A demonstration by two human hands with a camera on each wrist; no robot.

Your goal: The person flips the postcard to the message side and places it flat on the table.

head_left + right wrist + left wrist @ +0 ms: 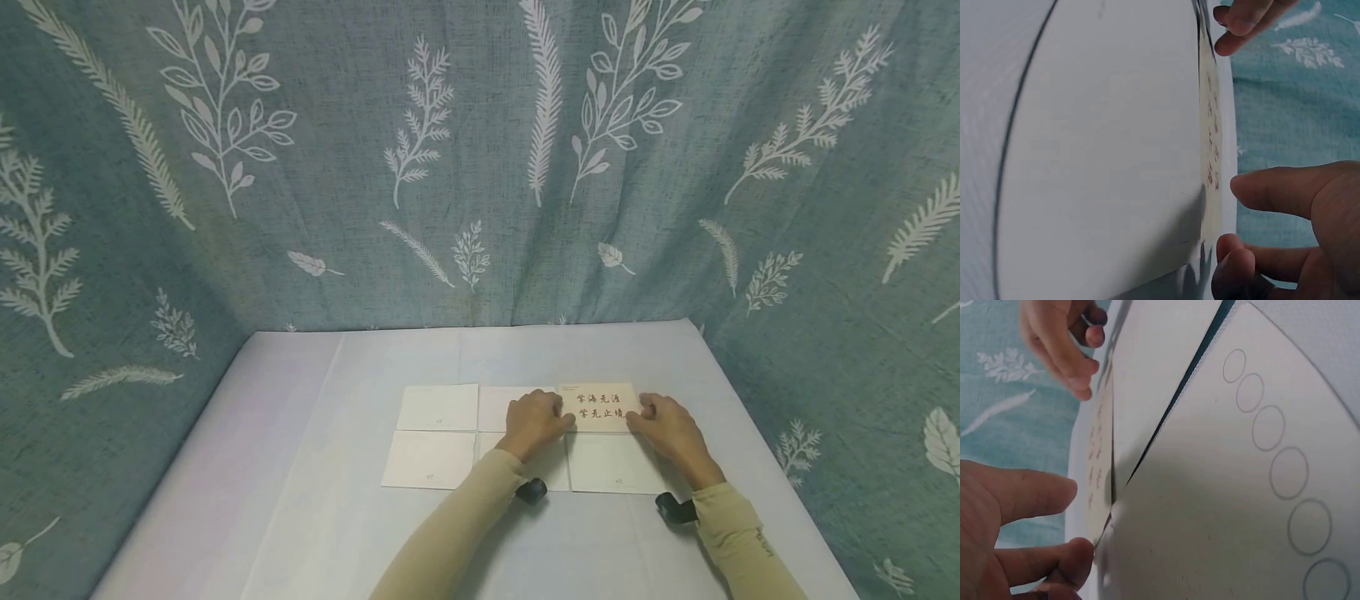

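A cream card printed with two lines of brown Chinese characters lies at the right end of the far row of cards. At its left edge is my left hand, thumb and forefinger spread at the two corners. My right hand is placed likewise at the right edge. In both wrist views, the thumb and fingers stay apart, with fingertips right at the card's ends. Nearest me, a blank pale card adjoins the lettered one. Partly covered by the left hand and sleeve are two middle cards; a row of printed circles shows in the left wrist view.
Two more pale cards, one far and one near, lie at the left end of the rows. Everything lies on a white-covered table. A green leaf-patterned curtain hangs behind and at both sides. Dark wrist cameras hang below the wrists.
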